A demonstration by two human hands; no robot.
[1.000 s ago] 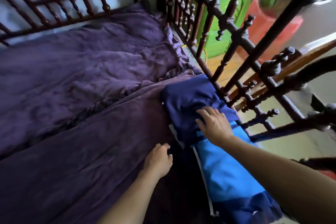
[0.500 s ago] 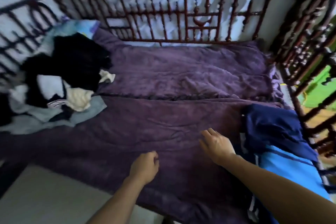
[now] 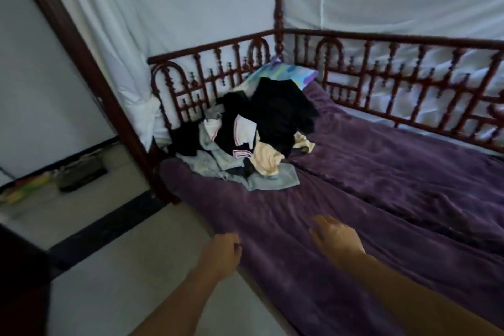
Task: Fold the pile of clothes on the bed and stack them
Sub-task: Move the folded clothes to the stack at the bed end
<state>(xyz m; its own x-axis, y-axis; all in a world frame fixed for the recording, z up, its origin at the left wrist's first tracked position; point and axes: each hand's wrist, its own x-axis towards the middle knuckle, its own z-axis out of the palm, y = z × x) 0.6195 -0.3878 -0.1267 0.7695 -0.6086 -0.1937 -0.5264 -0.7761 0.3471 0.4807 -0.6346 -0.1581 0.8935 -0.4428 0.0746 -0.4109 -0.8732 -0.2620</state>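
My left grip (image 3: 222, 249) is curling loosely, empty, and my right grip (image 3: 336, 237) is spreading wide over the bed (image 3: 381, 199); the clothes pile (image 3: 253, 133) is lying well beyond both, against the railing (image 3: 207, 76).

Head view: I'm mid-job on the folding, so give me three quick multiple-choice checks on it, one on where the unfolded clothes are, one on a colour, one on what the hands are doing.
1. Where does the pile of clothes lie?
A. On the floor
B. At the far left corner of the bed, by the railing
C. Under the right hand

2. What colour is the bedspread?
A. Purple
B. Green
C. White

3. What state are the hands in?
A. Both grip a garment
B. Only the left holds cloth
C. Both are empty

Answers: 1 B, the heap sits against the railing and the pillow. 2 A, the cover is purple all over. 3 C, the left hand is loosely curled and the right hand open, with no cloth in either.
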